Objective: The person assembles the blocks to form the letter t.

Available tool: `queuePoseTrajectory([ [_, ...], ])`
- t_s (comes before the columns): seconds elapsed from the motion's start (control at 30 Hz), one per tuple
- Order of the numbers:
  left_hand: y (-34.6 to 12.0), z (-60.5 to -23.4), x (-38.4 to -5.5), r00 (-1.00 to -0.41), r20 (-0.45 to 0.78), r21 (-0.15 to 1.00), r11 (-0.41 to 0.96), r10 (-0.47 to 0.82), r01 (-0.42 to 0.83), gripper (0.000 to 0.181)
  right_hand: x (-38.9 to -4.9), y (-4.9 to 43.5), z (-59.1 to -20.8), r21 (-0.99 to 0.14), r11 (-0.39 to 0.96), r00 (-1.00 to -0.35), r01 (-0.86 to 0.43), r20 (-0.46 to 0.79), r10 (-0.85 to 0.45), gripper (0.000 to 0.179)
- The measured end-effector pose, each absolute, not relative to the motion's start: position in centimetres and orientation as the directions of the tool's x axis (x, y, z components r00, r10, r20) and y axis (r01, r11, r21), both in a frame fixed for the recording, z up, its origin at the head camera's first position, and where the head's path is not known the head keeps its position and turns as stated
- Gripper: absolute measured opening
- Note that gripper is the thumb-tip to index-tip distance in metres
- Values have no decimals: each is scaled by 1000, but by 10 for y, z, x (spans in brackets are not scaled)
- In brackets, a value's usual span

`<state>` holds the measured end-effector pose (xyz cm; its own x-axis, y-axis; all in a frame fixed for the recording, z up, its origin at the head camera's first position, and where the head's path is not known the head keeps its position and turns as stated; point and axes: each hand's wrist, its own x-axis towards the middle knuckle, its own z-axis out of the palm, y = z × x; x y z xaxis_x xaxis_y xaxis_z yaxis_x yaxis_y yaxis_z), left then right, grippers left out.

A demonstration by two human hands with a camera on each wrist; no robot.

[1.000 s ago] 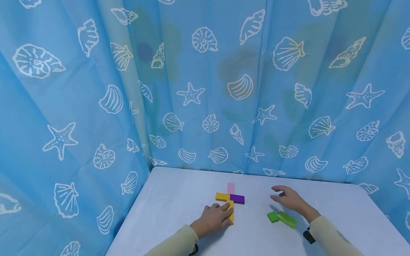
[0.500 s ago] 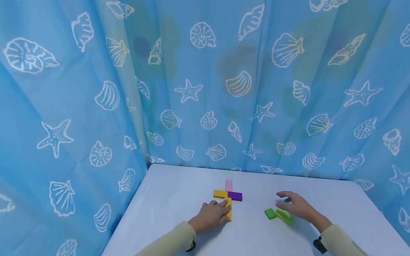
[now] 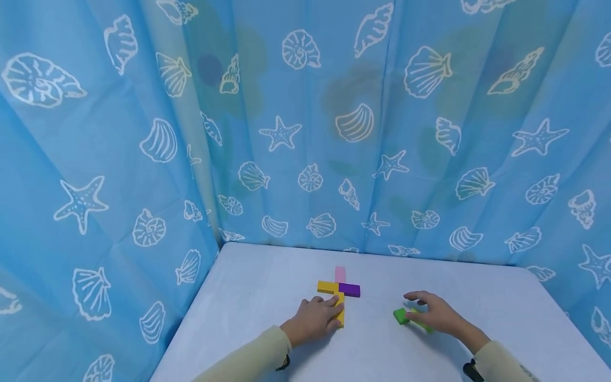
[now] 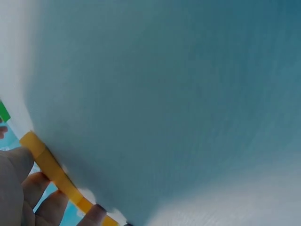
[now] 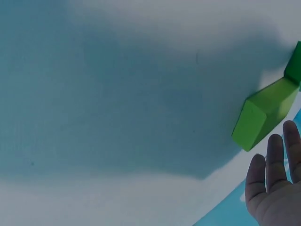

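Note:
My left hand (image 3: 310, 321) rests on a long yellow block (image 3: 341, 298), its fingers along the block and the thumb at the near end. Past that block's far end lie a second yellow block (image 3: 326, 287), a purple block (image 3: 350, 290) and a pink block (image 3: 340, 274), together forming a cross. Over a light green block (image 5: 265, 113) hovers my right hand (image 3: 439, 314), fingers relaxed and parted. It hides most of this block in the head view. A darker green block (image 3: 400, 316) touches the light green one, close to my right thumb.
The blocks lie on a white-covered table (image 3: 248, 286). Behind it and along the left hangs a blue curtain (image 3: 305, 132) with white shells and starfish. Dark bands show at both wrists.
My right hand first shifted right, then came left and lower over the light green block, covering most of it. My left hand stays on the yellow block. The head view tilted down slightly.

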<state>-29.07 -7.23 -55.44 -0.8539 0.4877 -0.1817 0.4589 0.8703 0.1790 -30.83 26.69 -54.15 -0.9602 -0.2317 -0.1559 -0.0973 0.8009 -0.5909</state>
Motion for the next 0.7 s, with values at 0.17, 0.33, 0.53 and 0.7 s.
queuePoseTrajectory([
  [0.17, -73, -551, -291, -855, -181, 173, 871, 486, 459, 53, -305, 262, -545, -593, 796, -961, -122, -128, -243, 57],
  [0.33, -74, -550, -290, -860, -185, 176, 877, 476, 447, 53, -302, 256, -551, -569, 808, -965, -154, -89, -247, 55],
  [0.53, -70, -554, -292, -859, -188, 170, 877, 476, 449, 53, -302, 255, -558, -531, 829, -970, -176, -48, -237, 53],
  [0.7, -71, -556, -293, -862, -190, 154, 882, 470, 446, 53, -301, 250, -559, -506, 835, -967, -217, -7, -255, 52],
])
